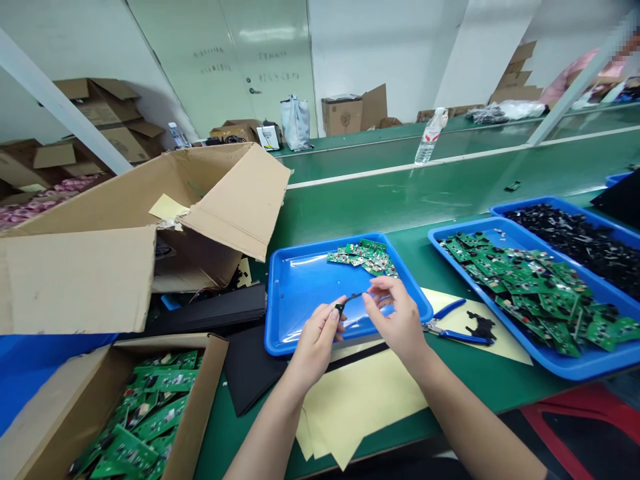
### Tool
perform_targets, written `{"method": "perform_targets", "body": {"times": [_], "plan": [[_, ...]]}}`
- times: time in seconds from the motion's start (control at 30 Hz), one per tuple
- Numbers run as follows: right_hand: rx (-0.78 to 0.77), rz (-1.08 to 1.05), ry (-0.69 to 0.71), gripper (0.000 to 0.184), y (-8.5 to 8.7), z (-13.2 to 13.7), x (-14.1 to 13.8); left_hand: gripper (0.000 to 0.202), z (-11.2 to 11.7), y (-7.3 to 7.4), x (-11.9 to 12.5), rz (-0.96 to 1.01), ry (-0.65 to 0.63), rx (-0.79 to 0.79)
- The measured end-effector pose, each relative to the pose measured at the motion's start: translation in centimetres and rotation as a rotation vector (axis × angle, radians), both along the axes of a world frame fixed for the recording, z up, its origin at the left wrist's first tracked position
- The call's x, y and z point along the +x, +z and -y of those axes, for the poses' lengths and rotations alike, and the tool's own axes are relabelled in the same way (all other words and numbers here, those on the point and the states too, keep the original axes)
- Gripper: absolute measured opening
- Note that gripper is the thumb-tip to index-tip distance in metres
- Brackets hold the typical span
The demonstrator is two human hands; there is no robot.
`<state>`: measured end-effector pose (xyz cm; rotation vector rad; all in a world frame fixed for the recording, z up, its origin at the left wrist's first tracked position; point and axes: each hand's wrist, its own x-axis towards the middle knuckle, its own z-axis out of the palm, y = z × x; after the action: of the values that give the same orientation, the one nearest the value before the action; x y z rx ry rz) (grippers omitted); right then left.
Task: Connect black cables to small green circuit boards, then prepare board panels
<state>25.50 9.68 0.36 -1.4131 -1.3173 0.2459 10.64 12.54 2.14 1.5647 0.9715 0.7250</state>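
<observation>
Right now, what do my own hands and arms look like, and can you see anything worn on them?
Your left hand and right hand are both ungloved, with no ring, watch or wristband that I can make out. The left forearm and right forearm show bare. A dark edge by the right elbow may be a sleeve.

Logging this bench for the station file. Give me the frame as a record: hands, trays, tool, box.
Left hand: pinching a thin black part
Right hand: fingertips at the part's other end, contact unclear
Middle tray: green circuit boards toward far right corner
Right tray: heaped circuit boards
Tray beyond: small black pieces
Tool: blue-handled pliers, right of middle tray
Front-left cardboard box: circuit boards
</observation>
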Motion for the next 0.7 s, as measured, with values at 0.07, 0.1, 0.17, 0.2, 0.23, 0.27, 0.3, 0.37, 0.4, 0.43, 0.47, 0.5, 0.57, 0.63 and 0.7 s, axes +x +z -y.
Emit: {"method": "perform_targets", "body": {"times": [0.07,0.1,0.17,0.2,0.23,0.27,0.3,0.37,0.4,0.43,0.47,0.5,0.57,0.63,0.7], "plan": [[0.045,0.009,-0.039,0.011,0.14,-0.02,0.27,0.039,0.00,-0.02,-0.12,0.013,-0.023,0.034],[0.052,0.030,-0.024,0.006,0.26,-0.01,0.34,0.040,0.00,-0.04,-0.19,0.018,-0.036,0.051],[0.018,0.055,0.069,0.005,0.54,0.04,0.33,0.040,-0.02,-0.07,-0.36,0.016,-0.057,0.087],[-0.017,0.041,0.131,0.006,0.65,0.06,0.26,0.040,-0.02,-0.07,-0.43,0.012,-0.064,0.104],[-0.055,0.009,0.192,0.007,0.74,0.08,0.16,0.040,-0.02,-0.06,-0.48,0.008,-0.070,0.120],[-0.088,-0.033,0.243,0.006,0.79,0.09,0.05,0.040,-0.02,-0.05,-0.52,0.005,-0.077,0.135],[-0.109,-0.076,0.278,0.006,0.81,0.10,-0.05,0.040,-0.01,-0.03,-0.53,0.002,-0.085,0.149],[-0.120,-0.139,0.304,0.006,0.78,0.10,-0.20,0.038,0.02,0.01,-0.50,-0.017,-0.093,0.184],[-0.116,-0.154,0.307,0.007,0.75,0.11,-0.24,0.037,0.03,0.03,-0.47,-0.034,-0.088,0.205],[-0.108,-0.160,0.310,0.008,0.74,0.12,-0.27,0.037,0.04,0.05,-0.44,-0.051,-0.077,0.228],[-0.096,-0.158,0.315,0.009,0.74,0.14,-0.27,0.036,0.05,0.06,-0.41,-0.065,-0.062,0.248],[-0.081,-0.151,0.324,0.009,0.75,0.16,-0.26,0.036,0.07,0.06,-0.38,-0.070,-0.046,0.261],[-0.047,-0.128,0.348,0.007,0.80,0.19,-0.19,0.035,0.11,0.04,-0.33,-0.056,-0.023,0.264],[-0.005,-0.090,0.375,0.007,0.87,0.20,-0.03,0.034,0.16,-0.04,-0.31,-0.021,-0.016,0.236],[0.037,-0.038,0.407,0.007,0.92,0.22,0.17,0.034,0.18,-0.17,-0.33,0.022,-0.021,0.199]]}}
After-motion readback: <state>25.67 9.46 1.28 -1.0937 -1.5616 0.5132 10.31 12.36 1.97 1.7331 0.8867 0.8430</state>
